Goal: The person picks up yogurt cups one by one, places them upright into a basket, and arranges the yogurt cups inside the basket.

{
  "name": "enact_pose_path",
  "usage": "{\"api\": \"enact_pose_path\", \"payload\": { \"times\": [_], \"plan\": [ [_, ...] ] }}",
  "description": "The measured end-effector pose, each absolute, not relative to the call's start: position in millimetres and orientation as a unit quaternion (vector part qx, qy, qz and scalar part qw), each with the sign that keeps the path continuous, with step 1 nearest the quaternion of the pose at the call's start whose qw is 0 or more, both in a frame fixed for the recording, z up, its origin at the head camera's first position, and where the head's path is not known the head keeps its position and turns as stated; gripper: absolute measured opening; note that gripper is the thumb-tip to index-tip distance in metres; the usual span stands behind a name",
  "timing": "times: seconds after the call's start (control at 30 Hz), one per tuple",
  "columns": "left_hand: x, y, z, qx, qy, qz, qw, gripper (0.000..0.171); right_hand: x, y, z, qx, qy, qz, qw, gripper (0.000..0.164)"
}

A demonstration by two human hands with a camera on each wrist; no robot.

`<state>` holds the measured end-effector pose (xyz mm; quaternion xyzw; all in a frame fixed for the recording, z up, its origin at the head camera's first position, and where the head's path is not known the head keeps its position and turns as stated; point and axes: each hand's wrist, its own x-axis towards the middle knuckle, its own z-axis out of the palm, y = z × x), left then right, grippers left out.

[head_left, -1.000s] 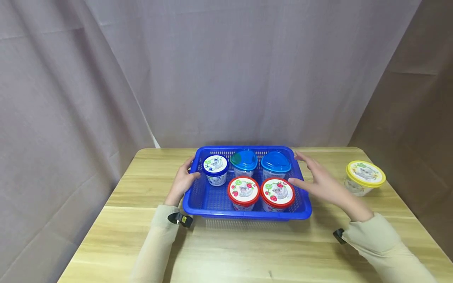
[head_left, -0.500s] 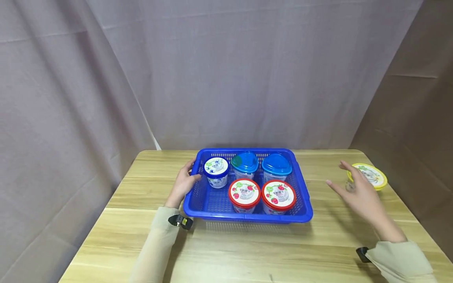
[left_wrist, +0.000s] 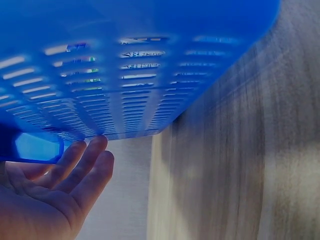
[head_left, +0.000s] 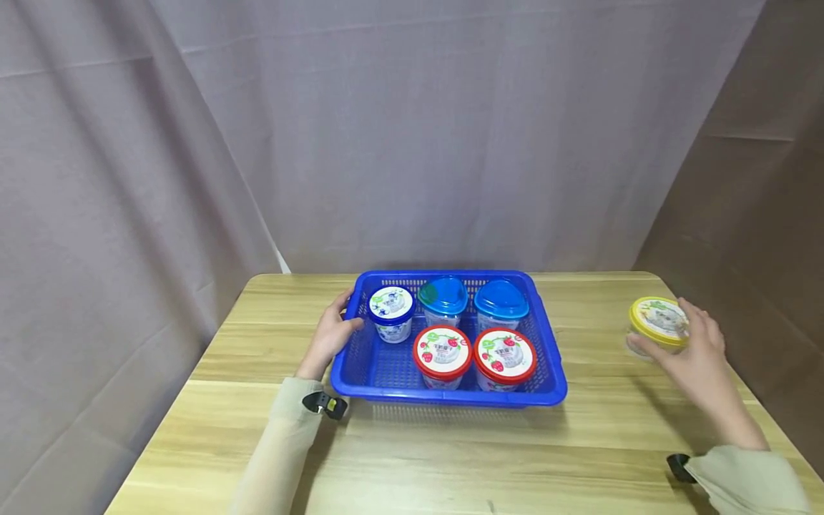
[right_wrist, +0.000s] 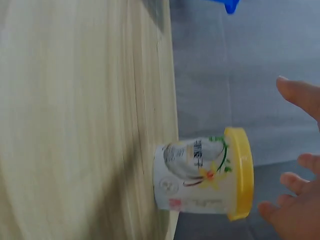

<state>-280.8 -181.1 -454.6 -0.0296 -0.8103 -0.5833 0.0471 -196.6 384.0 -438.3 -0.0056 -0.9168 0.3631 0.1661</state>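
A blue plastic basket (head_left: 444, 393) stands on the wooden table. My left hand (head_left: 330, 336) grips its left rim, thumb over the top; in the left wrist view the fingers (left_wrist: 95, 167) curve beneath the rim. Inside are a dark-blue-lidded tub (head_left: 391, 318), two red-lidded tubs (head_left: 442, 354) with strawberry pictures, and two clear containers with blue rounded-triangular lids (head_left: 501, 300). To the right stands a tub with a yellow lid (head_left: 659, 320). My right hand (head_left: 702, 368) spreads its fingers around that tub, and the right wrist view shows them still apart from the lid (right_wrist: 241, 175).
Bare wooden tabletop (head_left: 412, 458) lies in front of the basket and between it and the yellow-lidded tub. A grey curtain (head_left: 450, 143) hangs behind the table, and a brown one (head_left: 759, 229) closes off the right side.
My right hand has left the basket's right side and moved right to the yellow-lidded tub. The left hand stays at the basket rim.
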Motion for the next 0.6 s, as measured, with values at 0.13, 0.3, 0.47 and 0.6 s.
{"api": "enact_pose_path", "payload": {
  "times": [0.13,0.3,0.47,0.6],
  "plan": [
    [-282,-181,-455,-0.028,-0.815,-0.576,0.049,0.081,-202,393,-441,-0.043,-0.918,0.367,0.144,0.114],
    [-281,-179,-457,-0.024,-0.813,-0.58,0.049,0.081,-205,404,-449,-0.075,-0.912,0.383,0.129,0.116],
    [-280,-179,-455,-0.021,-0.809,-0.586,0.046,0.081,-206,412,-456,-0.077,-0.91,0.39,0.116,0.116],
    [-281,-180,-453,-0.021,-0.809,-0.585,0.046,0.081,-207,416,-461,-0.083,-0.906,0.402,0.106,0.116]
  ]
}}
